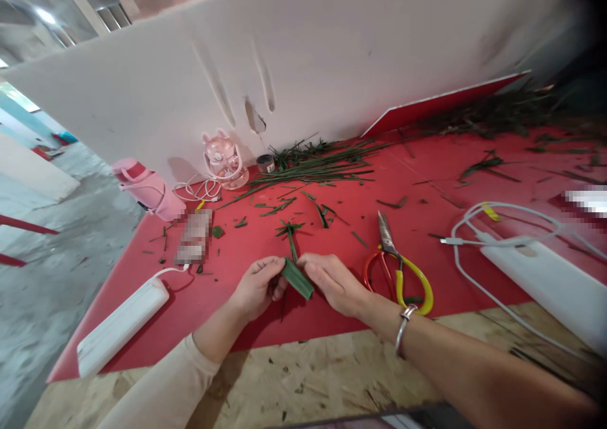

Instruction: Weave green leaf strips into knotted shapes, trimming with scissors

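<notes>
A folded green leaf strip [298, 280] lies between my two hands, low over the red table covering. My left hand [263, 283] pinches its upper left end between thumb and fingers. On its right side, my right hand [332, 282] has its fingers pressed together at the strip's top edge, by a green stem with a spiky leafy top [289, 230] that points away from me. To the right of my right hand lie scissors [389, 239] with one red and one yellow handle, blades pointing away.
Long green stems [317, 168] lie at the back near a small tin [265, 163] and a pink transparent bottle [226, 162]. A pink holder [149, 189], phone [194, 236] and white power bank [122, 328] are left. Another white block [545, 283] with cables is right.
</notes>
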A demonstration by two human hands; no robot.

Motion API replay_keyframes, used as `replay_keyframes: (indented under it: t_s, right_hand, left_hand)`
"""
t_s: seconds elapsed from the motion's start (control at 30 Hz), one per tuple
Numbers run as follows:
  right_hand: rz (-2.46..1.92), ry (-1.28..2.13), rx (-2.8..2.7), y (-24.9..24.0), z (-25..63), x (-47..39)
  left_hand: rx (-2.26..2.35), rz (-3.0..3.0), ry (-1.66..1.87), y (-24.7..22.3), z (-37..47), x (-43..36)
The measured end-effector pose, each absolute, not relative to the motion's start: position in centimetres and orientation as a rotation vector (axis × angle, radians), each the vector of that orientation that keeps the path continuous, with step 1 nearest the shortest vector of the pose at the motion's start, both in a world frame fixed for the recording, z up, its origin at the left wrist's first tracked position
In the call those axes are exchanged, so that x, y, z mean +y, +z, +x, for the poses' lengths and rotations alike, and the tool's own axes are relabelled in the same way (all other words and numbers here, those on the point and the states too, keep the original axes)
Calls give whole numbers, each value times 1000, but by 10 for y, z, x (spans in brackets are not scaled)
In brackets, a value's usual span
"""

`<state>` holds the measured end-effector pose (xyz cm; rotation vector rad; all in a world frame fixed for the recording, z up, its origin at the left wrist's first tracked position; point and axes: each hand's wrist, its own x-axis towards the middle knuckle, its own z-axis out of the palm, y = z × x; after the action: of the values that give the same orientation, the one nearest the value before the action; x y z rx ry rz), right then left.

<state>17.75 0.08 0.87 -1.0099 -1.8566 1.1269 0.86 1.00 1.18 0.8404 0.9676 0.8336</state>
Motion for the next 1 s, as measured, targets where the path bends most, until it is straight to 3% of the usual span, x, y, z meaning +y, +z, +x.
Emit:
replay_keyframes:
  t_s: [0.2,0.33,0.53,1.0]
  right_hand:
    - [-765,1434,-1542,11,178,1]
    - [-810,1387,-1498,11,179,2]
    - [-755,1652,-1347,10,173,0]
    - [-1060,1581,-1186,8,164,5]
  left_hand:
    - [874,827,786,7,19,12]
    - [853,887,776,3,17,7]
    - [840,879,785,-2,13,6]
    - [849,944,919,1,15,4]
